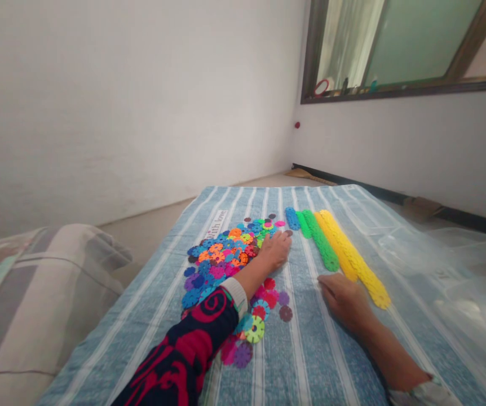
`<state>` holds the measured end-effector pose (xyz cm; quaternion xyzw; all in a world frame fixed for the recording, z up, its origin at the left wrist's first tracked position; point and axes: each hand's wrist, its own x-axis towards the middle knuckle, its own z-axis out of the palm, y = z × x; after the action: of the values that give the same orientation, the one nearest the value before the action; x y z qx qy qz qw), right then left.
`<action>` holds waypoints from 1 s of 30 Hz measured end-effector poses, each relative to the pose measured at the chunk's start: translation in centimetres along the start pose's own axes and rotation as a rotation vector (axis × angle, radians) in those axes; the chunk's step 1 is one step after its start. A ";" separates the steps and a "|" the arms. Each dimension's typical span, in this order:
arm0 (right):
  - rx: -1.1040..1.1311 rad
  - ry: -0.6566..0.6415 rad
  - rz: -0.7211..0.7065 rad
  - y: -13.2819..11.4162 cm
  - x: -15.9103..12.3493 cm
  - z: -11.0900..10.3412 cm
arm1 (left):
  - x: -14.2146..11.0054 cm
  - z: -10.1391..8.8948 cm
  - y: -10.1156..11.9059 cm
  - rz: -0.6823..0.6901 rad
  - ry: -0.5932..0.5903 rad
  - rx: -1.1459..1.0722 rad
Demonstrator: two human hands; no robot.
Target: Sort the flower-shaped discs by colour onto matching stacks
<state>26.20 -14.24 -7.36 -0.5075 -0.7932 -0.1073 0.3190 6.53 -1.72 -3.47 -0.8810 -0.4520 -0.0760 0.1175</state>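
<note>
A heap of multicoloured notched plastic discs [217, 256], snowflake-shaped, lies spread over the cloth. At its right edge is my left hand [274, 251], palm down with the fingers curled together; a small brown disc [288, 232] shows by the fingertips. What those fingers hold, if anything, is hidden. My right hand [347, 299] rests closed on the cloth, thumb against the fingers, its contents out of sight. Just beyond it lie overlapping rows of discs: a long yellow row [355, 256], an orange row [344, 259] beside it, green rows [321, 242] and a short blue row [292, 219].
A blue striped cloth [141, 338] covers the table. Clear plastic containers [446, 254] stand at the right. Draped fabric [57, 293] is at the left. Walls and a window [416, 45] rise behind.
</note>
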 end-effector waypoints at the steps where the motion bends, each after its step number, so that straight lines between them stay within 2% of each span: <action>1: 0.000 0.004 0.000 0.0 0.0 0.0 | 0.4 0.2 0.2 0.007 0.003 -0.003; 5: 0.001 0.030 -0.005 -0.1 0.1 0.0 | 1.1 0.5 -0.7 -0.014 -0.016 0.004; 11: -0.002 0.015 0.017 -0.4 0.4 -0.1 | 0.5 -0.1 -3.0 -0.115 -0.045 0.058; 14: 0.004 0.011 0.027 -0.5 0.4 0.0 | 1.1 0.0 -2.6 -0.117 -0.033 0.062; 18: 0.007 0.000 0.028 -0.5 0.4 0.0 | 2.6 0.7 -1.2 -0.020 -0.044 0.013; 21: 0.013 0.009 0.025 -0.4 0.3 -0.1 | 3.0 1.1 -1.2 0.000 -0.054 -0.006; 27: 0.006 0.008 0.022 -0.3 0.2 0.1 | 0.8 -0.4 -3.6 -0.099 -0.071 0.038; 30: -0.003 -0.007 0.023 -0.3 0.1 0.1 | -0.9 -1.7 -3.8 -0.100 -0.059 0.052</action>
<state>25.88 -14.22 -7.33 -0.5173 -0.7883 -0.1033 0.3167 2.87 -0.77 -1.56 -0.8559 -0.5004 -0.0439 0.1232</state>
